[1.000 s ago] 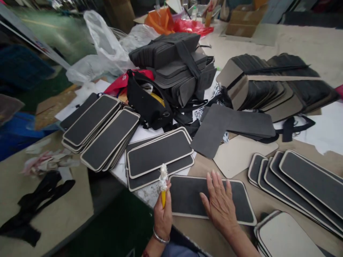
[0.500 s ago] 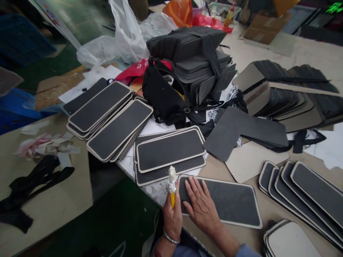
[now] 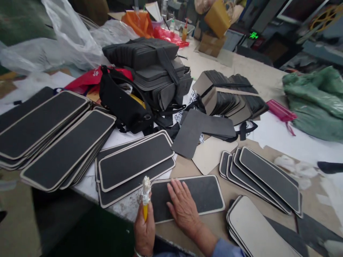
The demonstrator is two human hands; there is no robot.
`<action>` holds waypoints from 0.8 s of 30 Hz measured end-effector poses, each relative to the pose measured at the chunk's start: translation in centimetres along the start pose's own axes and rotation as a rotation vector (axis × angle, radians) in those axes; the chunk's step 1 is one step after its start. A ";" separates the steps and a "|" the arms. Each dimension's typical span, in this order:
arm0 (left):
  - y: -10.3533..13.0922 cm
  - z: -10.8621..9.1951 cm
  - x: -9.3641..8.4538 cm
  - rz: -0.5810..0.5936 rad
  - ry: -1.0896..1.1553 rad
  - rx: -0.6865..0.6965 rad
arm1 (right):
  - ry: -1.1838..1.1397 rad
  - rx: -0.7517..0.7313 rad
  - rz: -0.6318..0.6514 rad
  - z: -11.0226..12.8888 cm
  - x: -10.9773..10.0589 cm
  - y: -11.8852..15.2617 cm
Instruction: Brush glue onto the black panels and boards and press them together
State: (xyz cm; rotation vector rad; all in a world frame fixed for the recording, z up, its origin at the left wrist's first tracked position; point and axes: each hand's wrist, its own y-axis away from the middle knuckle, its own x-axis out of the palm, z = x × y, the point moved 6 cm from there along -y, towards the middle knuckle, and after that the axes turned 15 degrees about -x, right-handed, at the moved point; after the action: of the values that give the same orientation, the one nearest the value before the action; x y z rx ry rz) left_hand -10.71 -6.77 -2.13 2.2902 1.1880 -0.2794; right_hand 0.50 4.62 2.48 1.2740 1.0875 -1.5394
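Observation:
My left hand [image 3: 144, 228] is closed around a yellow-handled tool [image 3: 145, 211] held upright, its top wrapped in something whitish and crumpled. Flat on a black panel with a beige border [image 3: 206, 194] lies my right hand [image 3: 182, 205], fingers stretched out over the panel's left half. The panel rests on brown board at the table's front edge. Just behind it, a small pile of similar bordered panels [image 3: 135, 160] sits fanned out. Beige-faced panels [image 3: 254, 228] are stacked to the right of my right forearm.
Two taller piles of bordered panels [image 3: 69, 148] stand at the left. Behind are a black bag [image 3: 123, 103], strapped dark bundles [image 3: 147, 53] and another bundle [image 3: 227, 92]. More bordered panels [image 3: 270, 176] fan out at the right, with a green sack [image 3: 316, 103] beyond.
The view has turned to the right, so the scene shifts left and the green sack and pink pouch appear. My right hand stays on the panel, and my left still holds the tool.

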 end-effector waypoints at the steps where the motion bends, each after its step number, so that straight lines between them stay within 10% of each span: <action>1: 0.2 -0.1 -0.2 -0.020 0.001 -0.007 | 0.037 0.077 -0.038 -1.6 -0.8 1.6; 9: 0.3 -0.5 -0.3 -0.117 0.003 -0.200 | -0.057 0.720 -0.109 -12.7 -0.5 13.9; 24: -0.3 -2.4 -1.1 -0.220 0.055 -0.246 | -0.501 0.907 -0.220 -14.1 -0.1 12.7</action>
State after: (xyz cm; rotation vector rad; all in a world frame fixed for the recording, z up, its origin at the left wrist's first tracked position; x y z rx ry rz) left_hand -11.75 -6.10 0.20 1.9700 1.4214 -0.1420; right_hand 16.33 14.67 -0.32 1.2086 0.1743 -2.4931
